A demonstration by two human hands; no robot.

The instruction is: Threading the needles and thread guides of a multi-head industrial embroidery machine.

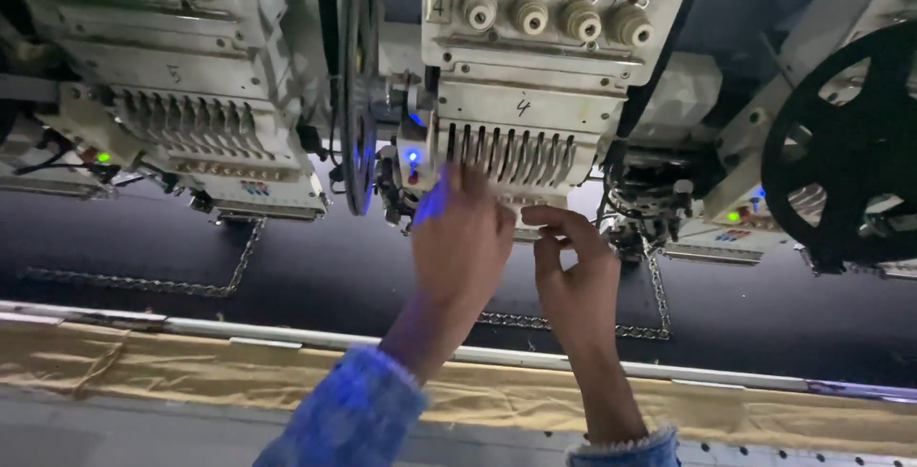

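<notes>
1. The left hand is lifted up to the middle embroidery head of a long embroidery machine. Its fingers are up against the bottom of the needle bars, most likely because that is where the thread goes in. Its back faces the camera, so I cannot tell if it grips anything
2. The right hand is just beside it, lower and a bit to the right. Its thumb and first finger are pinched together at the bottom edge of the head, as if on a thin thread, but no thread shows
3. A small blue light glows on the head, right by the left hand, and paints the wrist blue
4. Dark cloth lies flat under the heads, so the needles can sew down into it. A silver stitched line already runs across it
5. Another head sits to the left, and a black reel sits to the right
6. A tan strip runs along the near edge, under both blue sleeves
</notes>
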